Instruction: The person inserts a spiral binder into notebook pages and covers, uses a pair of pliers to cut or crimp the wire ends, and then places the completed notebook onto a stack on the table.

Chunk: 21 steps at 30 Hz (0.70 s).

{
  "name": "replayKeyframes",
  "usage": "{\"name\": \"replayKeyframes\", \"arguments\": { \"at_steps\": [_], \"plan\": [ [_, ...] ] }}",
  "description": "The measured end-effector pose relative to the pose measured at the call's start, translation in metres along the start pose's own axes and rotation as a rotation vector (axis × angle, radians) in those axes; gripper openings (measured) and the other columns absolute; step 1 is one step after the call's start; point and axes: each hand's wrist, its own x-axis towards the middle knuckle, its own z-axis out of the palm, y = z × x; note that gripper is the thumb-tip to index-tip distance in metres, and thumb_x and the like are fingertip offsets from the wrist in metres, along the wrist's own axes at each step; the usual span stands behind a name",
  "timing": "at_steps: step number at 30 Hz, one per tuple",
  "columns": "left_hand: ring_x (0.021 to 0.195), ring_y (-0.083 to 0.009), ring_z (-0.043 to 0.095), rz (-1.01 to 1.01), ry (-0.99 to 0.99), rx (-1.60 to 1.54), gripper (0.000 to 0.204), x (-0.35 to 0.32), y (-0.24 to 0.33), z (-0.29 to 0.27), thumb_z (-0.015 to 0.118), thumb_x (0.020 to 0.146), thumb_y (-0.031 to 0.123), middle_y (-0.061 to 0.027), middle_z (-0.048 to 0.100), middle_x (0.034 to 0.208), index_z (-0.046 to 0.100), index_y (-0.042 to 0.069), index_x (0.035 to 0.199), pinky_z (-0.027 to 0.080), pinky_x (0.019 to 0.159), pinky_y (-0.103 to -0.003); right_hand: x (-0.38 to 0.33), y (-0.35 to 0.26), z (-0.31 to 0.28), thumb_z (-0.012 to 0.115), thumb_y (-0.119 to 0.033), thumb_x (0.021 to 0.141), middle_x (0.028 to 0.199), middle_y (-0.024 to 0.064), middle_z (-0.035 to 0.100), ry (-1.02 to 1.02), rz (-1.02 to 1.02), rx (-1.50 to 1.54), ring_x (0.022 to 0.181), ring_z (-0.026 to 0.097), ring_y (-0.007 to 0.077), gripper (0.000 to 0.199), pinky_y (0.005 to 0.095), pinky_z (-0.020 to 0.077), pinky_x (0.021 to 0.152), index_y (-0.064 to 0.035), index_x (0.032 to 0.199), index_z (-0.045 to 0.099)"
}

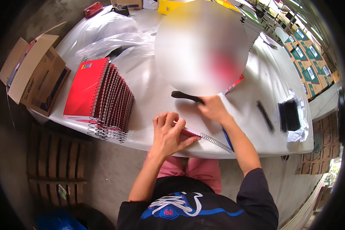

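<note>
My left hand (166, 132) is closed on a small red notebook (191, 133) at the table's near edge, fingers curled over it and thumb along its side. A loose wire coil (216, 142) runs out from the notebook's end to the right. My right hand (214, 109) grips a tool with a curved black handle (186, 96); its working end is hidden, so I cannot tell its kind. Beside my right forearm lies a slim blue object (228, 141). To the left stands a tall stack of red spiral notebooks (86, 88).
An open cardboard box (40, 78) stands at the left edge, clear plastic sheeting (115, 36) behind the stack. A bundle of black coils (288, 116) and a single black coil (265, 117) lie at right. Stacked cartons (308, 61) stand beyond. A blurred disc hides the table's far middle.
</note>
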Motion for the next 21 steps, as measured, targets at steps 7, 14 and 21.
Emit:
{"name": "replayKeyframes", "arguments": {
  "at_steps": [7, 14, 21],
  "plan": [
    [0.100, -0.0315, 0.038, 0.023, -0.015, -0.023, 0.048, -0.008, -0.010, 0.002, 0.080, 0.057, 0.045, -0.0086, 0.045, 0.100, 0.052, 0.008, 0.072, 0.034, 0.084, -0.045, -0.053, 0.000, -0.002, 0.062, 0.017, 0.062, 0.089, 0.0128, 0.069, -0.268, 0.018, 0.774, 0.087, 0.067, 0.0235, 0.030, 0.0327, 0.0536, 0.080, 0.0021, 0.086, 0.070],
    [0.099, -0.0314, 0.038, -0.001, -0.042, -0.043, 0.044, -0.004, -0.007, 0.000, 0.080, 0.055, 0.041, -0.0088, 0.045, 0.101, 0.054, 0.008, 0.071, 0.036, 0.084, -0.045, -0.046, -0.012, -0.014, 0.064, 0.015, 0.064, 0.085, 0.0129, 0.070, -0.055, -0.068, 0.561, 0.083, 0.068, 0.0224, 0.023, 0.0328, 0.0537, 0.078, 0.0009, 0.081, 0.070],
    [0.100, -0.0304, 0.040, -0.036, 0.010, -0.125, 0.052, 0.000, -0.011, -0.001, 0.082, 0.052, 0.046, -0.0105, 0.043, 0.110, 0.055, 0.008, 0.072, 0.040, 0.081, -0.042, -0.032, -0.018, -0.013, 0.063, 0.011, 0.063, 0.085, 0.0100, 0.071, 0.033, 0.050, 0.323, 0.077, 0.068, 0.0172, 0.029, 0.0266, 0.0515, 0.074, -0.0044, 0.086, 0.072]
  ]
}}
